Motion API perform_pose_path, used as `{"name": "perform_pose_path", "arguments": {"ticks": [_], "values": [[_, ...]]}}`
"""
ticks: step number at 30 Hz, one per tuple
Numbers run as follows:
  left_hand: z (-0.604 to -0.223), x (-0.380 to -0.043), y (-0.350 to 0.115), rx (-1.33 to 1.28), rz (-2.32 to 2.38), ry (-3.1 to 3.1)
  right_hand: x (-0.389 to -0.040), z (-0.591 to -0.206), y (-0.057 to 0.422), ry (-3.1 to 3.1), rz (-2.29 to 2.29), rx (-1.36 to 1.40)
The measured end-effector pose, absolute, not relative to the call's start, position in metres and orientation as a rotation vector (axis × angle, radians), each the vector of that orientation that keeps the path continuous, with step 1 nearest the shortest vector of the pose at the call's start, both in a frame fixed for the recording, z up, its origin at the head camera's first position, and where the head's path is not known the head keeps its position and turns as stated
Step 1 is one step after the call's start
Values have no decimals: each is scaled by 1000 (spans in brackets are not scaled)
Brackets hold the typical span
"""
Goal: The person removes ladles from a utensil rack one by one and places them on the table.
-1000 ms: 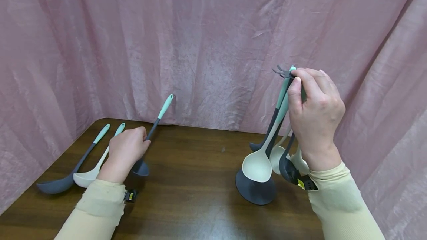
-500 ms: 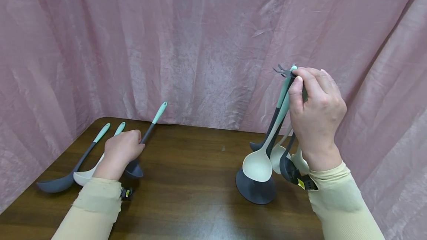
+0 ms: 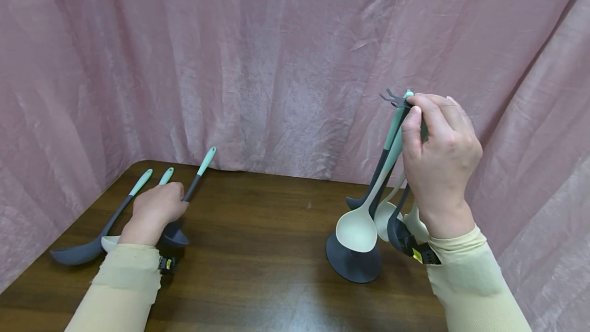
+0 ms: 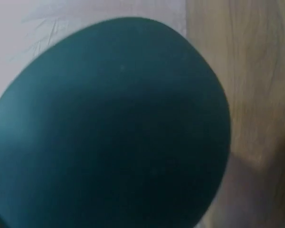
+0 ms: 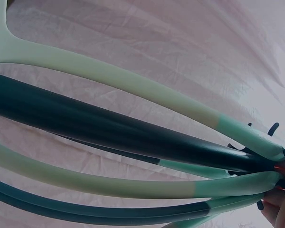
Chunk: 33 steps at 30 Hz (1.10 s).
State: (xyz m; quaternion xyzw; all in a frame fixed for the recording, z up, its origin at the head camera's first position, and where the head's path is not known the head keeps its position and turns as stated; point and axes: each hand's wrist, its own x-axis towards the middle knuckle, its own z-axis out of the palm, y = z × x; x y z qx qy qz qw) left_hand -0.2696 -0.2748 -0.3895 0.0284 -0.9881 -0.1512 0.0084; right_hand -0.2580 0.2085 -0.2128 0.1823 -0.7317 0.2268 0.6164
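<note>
My left hand grips a dark grey ladle by its shaft, with the mint handle end pointing up and away. In the left wrist view the dark ladle bowl fills most of the frame. At the right, my right hand pinches the top of a dark utensil stand, beside its hooks. Several mint-handled utensils hang from the stand, among them a cream ladle at the front. The right wrist view shows the stand's dark pole running between their handles. My fingers hide part of the stand's top.
Left of my left hand lies another dark grey ladle. Beside it is a cream ladle, partly covered by my hand and forearm. The stand's round base rests on the brown wooden table. A pink curtain hangs behind.
My left hand has moved left with the grey ladle, and its handle end has come lower, closer to the lying cream ladle. My right hand stays at the stand's top, barely shifted.
</note>
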Motion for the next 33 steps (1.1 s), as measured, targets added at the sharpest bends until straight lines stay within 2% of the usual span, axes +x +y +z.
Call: {"name": "perform_pose_path", "arguments": {"ticks": [33], "values": [[-397,-267,-311,208,-485,-3245,-258,-213,209,-1675,528,432]]}}
